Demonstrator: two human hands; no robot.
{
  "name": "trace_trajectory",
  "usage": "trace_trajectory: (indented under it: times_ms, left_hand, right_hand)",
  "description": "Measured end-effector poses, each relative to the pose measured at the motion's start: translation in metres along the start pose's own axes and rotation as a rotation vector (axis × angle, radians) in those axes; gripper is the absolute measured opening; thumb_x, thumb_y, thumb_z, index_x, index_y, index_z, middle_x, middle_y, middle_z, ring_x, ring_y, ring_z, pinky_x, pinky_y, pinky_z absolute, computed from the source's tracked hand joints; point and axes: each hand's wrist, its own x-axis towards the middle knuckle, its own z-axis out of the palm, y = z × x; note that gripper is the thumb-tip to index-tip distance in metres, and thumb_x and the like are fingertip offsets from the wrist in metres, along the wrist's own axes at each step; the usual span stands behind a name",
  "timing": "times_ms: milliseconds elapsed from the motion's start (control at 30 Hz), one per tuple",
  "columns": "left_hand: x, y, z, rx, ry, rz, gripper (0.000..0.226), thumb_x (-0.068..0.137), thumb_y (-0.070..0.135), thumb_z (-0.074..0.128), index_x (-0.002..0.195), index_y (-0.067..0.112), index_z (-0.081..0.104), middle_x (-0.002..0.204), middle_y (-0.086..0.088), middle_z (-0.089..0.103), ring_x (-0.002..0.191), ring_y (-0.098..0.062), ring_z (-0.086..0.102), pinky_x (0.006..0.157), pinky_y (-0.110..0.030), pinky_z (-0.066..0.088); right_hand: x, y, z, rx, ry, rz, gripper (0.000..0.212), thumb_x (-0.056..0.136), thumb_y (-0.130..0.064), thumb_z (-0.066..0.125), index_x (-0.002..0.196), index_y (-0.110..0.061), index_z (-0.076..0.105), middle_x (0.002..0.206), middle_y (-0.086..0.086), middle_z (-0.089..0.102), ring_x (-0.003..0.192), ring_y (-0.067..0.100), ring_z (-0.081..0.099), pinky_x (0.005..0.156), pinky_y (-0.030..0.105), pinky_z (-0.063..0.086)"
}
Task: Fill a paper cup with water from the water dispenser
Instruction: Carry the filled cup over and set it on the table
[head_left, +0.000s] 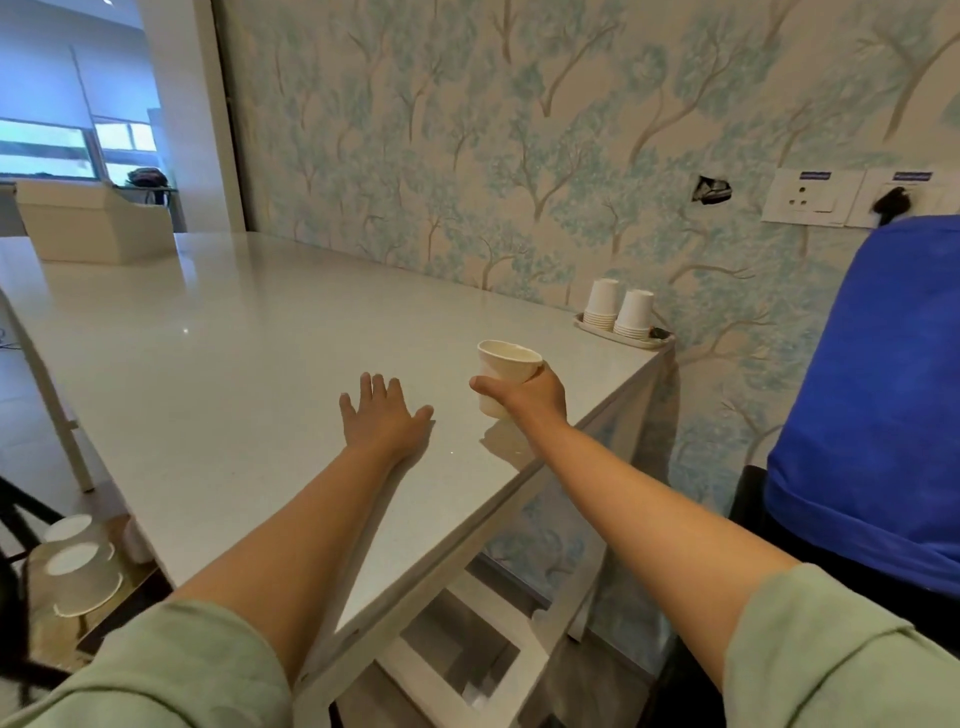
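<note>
My right hand (530, 397) grips a white paper cup (506, 364), held upright and slightly tilted just above the white table (234, 364) near its right edge. The cup's inside looks empty. My left hand (382, 413) lies flat on the table, palm down, fingers spread, a little left of the cup. At the far right stands a large blue bottle (872, 395), apparently the water dispenser's bottle; its tap is hidden from view.
A small tray (621, 338) holding two stacks of upturned paper cups (618, 309) sits at the table's far right corner against the wallpapered wall. Wall sockets (810, 197) are above the blue bottle. Bowls (78, 566) sit on a low shelf at lower left.
</note>
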Motion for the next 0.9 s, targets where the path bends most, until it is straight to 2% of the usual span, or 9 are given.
trace_trajectory:
  times_ms: [67,267,333,367,433,567,733,833,900]
  left_hand:
    - [0.001,0.002,0.000,-0.014,-0.092,-0.033,0.075,0.090,0.059,0.022,0.147,0.010,0.019,0.159,-0.011,0.009,0.146,-0.024,-0.002,0.116,-0.053,0.000]
    - [0.001,0.003,0.002,0.053,-0.139,-0.039,0.078,0.089,0.060,0.018,0.148,0.010,0.018,0.158,-0.013,0.013,0.146,-0.027,0.006,0.116,-0.054,0.003]
    - [0.002,0.003,0.002,0.073,-0.138,-0.039,0.077,0.089,0.061,0.018,0.148,0.010,0.018,0.158,-0.013,0.013,0.145,-0.027,0.007,0.116,-0.054,0.004]
    - [0.002,0.003,0.002,0.077,-0.138,-0.038,0.077,0.089,0.060,0.018,0.148,0.010,0.018,0.158,-0.013,0.013,0.145,-0.027,0.007,0.116,-0.055,0.004]
    - [0.003,0.004,0.002,0.086,-0.143,-0.037,0.077,0.089,0.060,0.018,0.147,0.010,0.018,0.158,-0.013,0.014,0.145,-0.028,0.007,0.116,-0.055,0.005]
    - [0.003,0.004,0.003,0.105,-0.137,-0.035,0.077,0.089,0.060,0.018,0.147,0.009,0.019,0.158,-0.013,0.014,0.145,-0.028,0.008,0.115,-0.055,0.006]
    - [0.004,0.004,0.003,0.111,-0.146,-0.032,0.077,0.090,0.060,0.017,0.147,0.009,0.017,0.158,-0.013,0.012,0.146,-0.028,0.006,0.115,-0.056,0.006]
    - [0.004,0.004,0.003,0.114,-0.151,-0.029,0.077,0.090,0.061,0.017,0.147,0.009,0.016,0.158,-0.013,0.010,0.146,-0.029,0.005,0.115,-0.056,0.005]
    - [0.004,0.004,0.002,0.114,-0.146,-0.027,0.077,0.090,0.061,0.017,0.147,0.009,0.017,0.158,-0.013,0.011,0.146,-0.029,0.005,0.115,-0.056,0.005]
  right_hand:
    - [0.007,0.005,0.006,-0.033,-0.002,0.010,0.070,0.059,-0.035,0.082,0.119,-0.019,0.052,0.101,-0.004,0.055,0.095,0.019,0.056,0.091,0.042,0.052]
    - [0.022,0.017,0.026,-0.047,-0.005,0.049,0.070,0.059,-0.034,0.082,0.121,-0.020,0.051,0.115,0.001,0.061,0.103,0.022,0.058,0.089,0.040,0.052]
    - [0.025,0.017,0.031,-0.024,-0.022,0.051,0.069,0.061,-0.032,0.082,0.121,-0.020,0.051,0.106,-0.003,0.058,0.099,0.021,0.057,0.073,0.028,0.051]
    - [0.026,0.014,0.033,-0.008,-0.036,0.047,0.068,0.062,-0.030,0.081,0.121,-0.020,0.050,0.102,-0.006,0.055,0.095,0.019,0.055,0.063,0.021,0.045]
    - [0.031,0.012,0.040,-0.008,-0.064,0.032,0.066,0.063,-0.028,0.081,0.121,-0.019,0.050,0.100,-0.007,0.052,0.090,0.015,0.051,0.056,0.017,0.038]
    - [0.041,0.009,0.055,-0.053,-0.068,0.008,0.067,0.061,-0.027,0.083,0.119,-0.016,0.051,0.103,-0.003,0.054,0.089,0.016,0.050,0.073,0.028,0.043]
    - [0.046,0.014,0.061,-0.009,-0.116,0.009,0.069,0.061,-0.020,0.083,0.121,-0.013,0.048,0.108,0.001,0.055,0.093,0.016,0.049,0.064,0.019,0.043]
    - [0.049,0.017,0.065,-0.033,-0.105,-0.002,0.076,0.058,-0.023,0.085,0.124,-0.014,0.046,0.121,0.006,0.058,0.102,0.020,0.052,0.086,0.034,0.049]
    - [0.049,0.019,0.065,-0.035,-0.098,-0.004,0.080,0.057,-0.024,0.086,0.125,-0.017,0.044,0.121,0.005,0.057,0.108,0.022,0.053,0.095,0.041,0.048]
